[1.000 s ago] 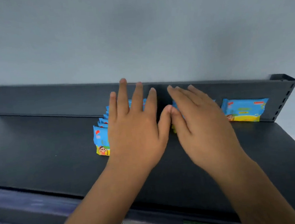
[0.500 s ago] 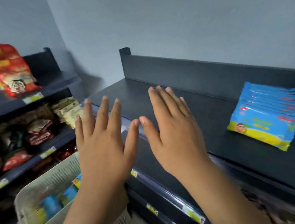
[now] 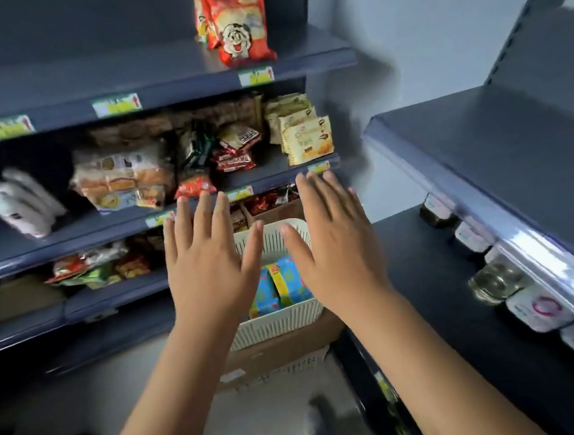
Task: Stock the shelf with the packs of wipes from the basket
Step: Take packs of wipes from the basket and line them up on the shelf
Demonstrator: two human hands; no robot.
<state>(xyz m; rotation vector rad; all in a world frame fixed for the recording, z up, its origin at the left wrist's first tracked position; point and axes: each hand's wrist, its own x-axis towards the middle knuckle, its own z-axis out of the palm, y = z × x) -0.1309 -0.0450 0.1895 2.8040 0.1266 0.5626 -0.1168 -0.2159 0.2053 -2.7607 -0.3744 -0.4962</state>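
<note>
Snack shelves (image 3: 165, 79) on your left w/ a red bag (image 3: 239, 22) up top. At right, jars (image 3: 493, 280) line the lower tier under the dark shelf (image 3: 514, 151). Price tags (image 3: 115, 105) too blurred to read, same for the pack print. Your left hand (image 3: 210, 268) & right hand (image 3: 332, 248) are flat, fingers spread, holding nothing, above the white basket (image 3: 280, 324) on a cardboard box (image 3: 289, 351). Packs of wipes (image 3: 284, 282), blue/yellow, stand inside it, visible btw. your hands.

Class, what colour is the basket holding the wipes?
The basket is off-white; head view shows it best.
</note>
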